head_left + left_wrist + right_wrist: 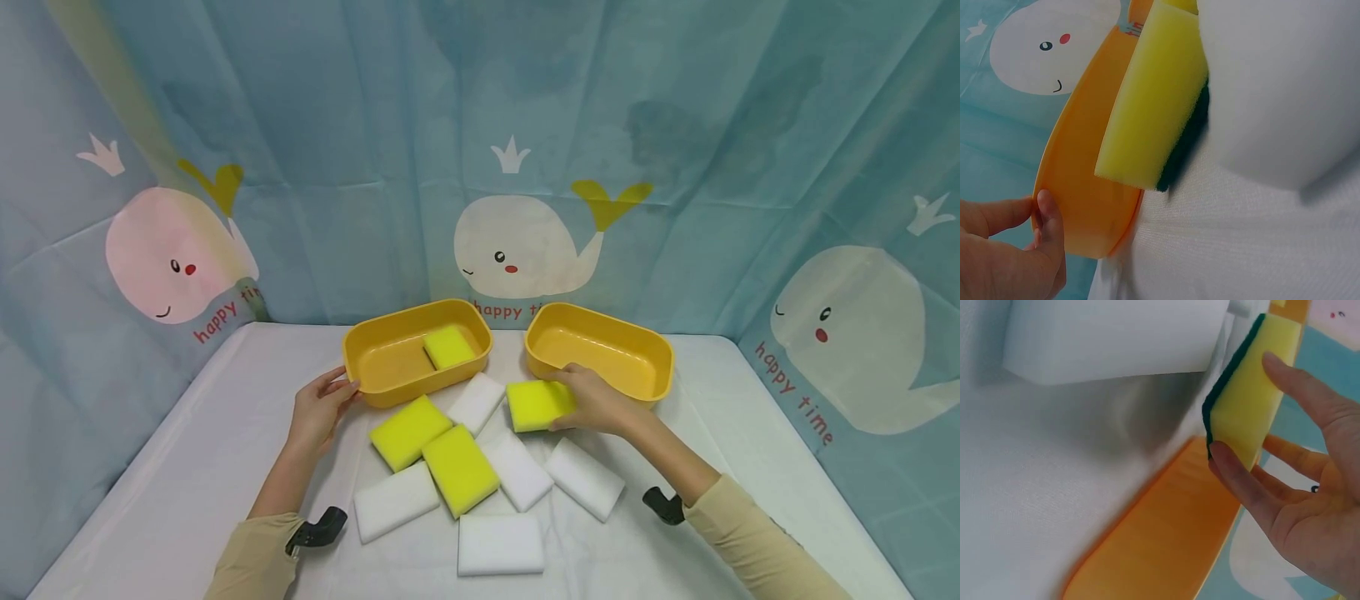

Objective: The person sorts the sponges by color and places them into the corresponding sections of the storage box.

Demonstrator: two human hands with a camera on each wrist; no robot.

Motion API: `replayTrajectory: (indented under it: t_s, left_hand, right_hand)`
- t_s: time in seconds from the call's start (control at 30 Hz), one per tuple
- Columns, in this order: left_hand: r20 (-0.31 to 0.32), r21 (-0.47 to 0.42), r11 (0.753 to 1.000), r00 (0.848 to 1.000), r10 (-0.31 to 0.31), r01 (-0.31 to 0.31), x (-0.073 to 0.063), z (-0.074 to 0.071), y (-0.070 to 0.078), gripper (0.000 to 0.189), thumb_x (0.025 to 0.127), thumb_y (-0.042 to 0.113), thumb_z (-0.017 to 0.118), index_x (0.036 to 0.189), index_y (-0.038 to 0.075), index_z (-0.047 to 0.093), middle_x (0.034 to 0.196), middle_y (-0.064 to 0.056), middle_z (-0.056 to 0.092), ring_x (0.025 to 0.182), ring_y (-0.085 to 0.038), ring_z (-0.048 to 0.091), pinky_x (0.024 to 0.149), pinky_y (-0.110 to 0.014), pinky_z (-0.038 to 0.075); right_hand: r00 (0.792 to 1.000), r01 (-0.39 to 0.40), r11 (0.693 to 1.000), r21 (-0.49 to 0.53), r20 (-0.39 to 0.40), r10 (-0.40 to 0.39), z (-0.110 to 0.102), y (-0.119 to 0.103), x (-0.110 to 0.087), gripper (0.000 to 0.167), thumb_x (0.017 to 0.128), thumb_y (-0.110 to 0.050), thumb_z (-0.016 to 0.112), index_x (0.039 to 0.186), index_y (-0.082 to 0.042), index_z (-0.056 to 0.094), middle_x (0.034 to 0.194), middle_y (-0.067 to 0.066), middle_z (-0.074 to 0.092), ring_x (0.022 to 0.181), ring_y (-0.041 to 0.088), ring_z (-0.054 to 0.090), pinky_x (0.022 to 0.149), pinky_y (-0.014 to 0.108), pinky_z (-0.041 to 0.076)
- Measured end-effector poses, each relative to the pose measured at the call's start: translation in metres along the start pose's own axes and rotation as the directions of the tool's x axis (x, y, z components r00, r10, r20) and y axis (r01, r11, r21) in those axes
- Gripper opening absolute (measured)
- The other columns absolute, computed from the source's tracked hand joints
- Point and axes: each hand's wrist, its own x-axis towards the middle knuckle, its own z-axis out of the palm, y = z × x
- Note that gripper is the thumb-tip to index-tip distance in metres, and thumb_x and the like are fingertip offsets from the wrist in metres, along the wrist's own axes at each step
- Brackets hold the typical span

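Observation:
My right hand (596,400) grips a yellow sponge (537,406) near the front of the right yellow bin. In the right wrist view, thumb and fingers hold the sponge (1250,394) by its edges, its dark green scouring layer showing. At the left bin's near-left end, my left hand (321,410) pinches the rim between thumb and fingers, seen closely on the bin wall (1085,206). That left bin (382,367) contains one yellow sponge (448,347). Two more yellow sponges, one behind (410,432) and one in front (460,469), lie on the table.
Several white sponges are spread over the white tablecloth, among them a front one (500,544) and a right one (585,477). The right yellow bin (600,340) stands at the back. Behind both bins hangs a blue whale-print curtain (337,208).

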Motion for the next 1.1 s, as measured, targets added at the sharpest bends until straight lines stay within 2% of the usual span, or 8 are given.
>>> replayTrajectory:
  t_s: [0.23, 0.53, 0.77, 1.1]
  left_hand:
    - [-0.003, -0.003, 1.0, 1.0, -0.007, 0.007, 0.0, 0.001, 0.001, 0.063, 0.106, 0.007, 0.062, 0.163, 0.002, 0.035, 0.11, -0.001, 0.056, 0.082, -0.001, 0.067, 0.1, -0.024, 0.056]
    - [-0.002, -0.006, 1.0, 1.0, -0.012, 0.012, 0.0, 0.001, 0.001, 0.063, 0.106, 0.007, 0.062, 0.163, 0.002, 0.035, 0.109, -0.001, 0.056, 0.082, -0.001, 0.067, 0.098, -0.023, 0.057]
    - [0.0, -0.009, 1.0, 1.0, -0.015, 0.015, 0.0, 0.0, 0.001, 0.064, 0.106, 0.006, 0.062, 0.164, 0.002, 0.035, 0.11, -0.001, 0.055, 0.082, 0.0, 0.067, 0.099, -0.023, 0.057]
    - [0.005, 0.001, 1.0, 1.0, -0.018, 0.018, 0.001, -0.001, 0.001, 0.065, 0.106, 0.007, 0.063, 0.164, 0.003, 0.034, 0.11, -0.001, 0.056, 0.082, -0.001, 0.068, 0.1, -0.023, 0.056]
  right_hand:
    - [1.0, -0.016, 1.0, 0.001, 0.008, 0.016, -0.003, 0.0, -0.001, 0.074, 0.08, -0.03, 0.095, 0.139, 0.002, 0.064, 0.127, 0.019, 0.063, 0.107, 0.027, 0.059, 0.094, 0.043, 0.055]
    - [0.999, -0.033, 0.999, 0.017, 0.013, 0.033, -0.008, -0.01, 0.003, 0.072, 0.081, -0.03, 0.094, 0.139, -0.001, 0.064, 0.125, 0.017, 0.063, 0.103, 0.025, 0.057, 0.089, 0.039, 0.053]
    - [1.0, -0.02, 0.999, 0.029, 0.0, 0.02, -0.01, -0.02, 0.009, 0.072, 0.081, -0.029, 0.094, 0.14, -0.001, 0.063, 0.13, 0.019, 0.063, 0.108, 0.028, 0.058, 0.095, 0.043, 0.054]
    - [1.0, 0.004, 0.999, 0.049, 0.006, -0.004, -0.014, -0.029, 0.023, 0.069, 0.084, -0.022, 0.09, 0.144, -0.002, 0.061, 0.141, 0.021, 0.059, 0.124, 0.035, 0.056, 0.108, 0.051, 0.052]
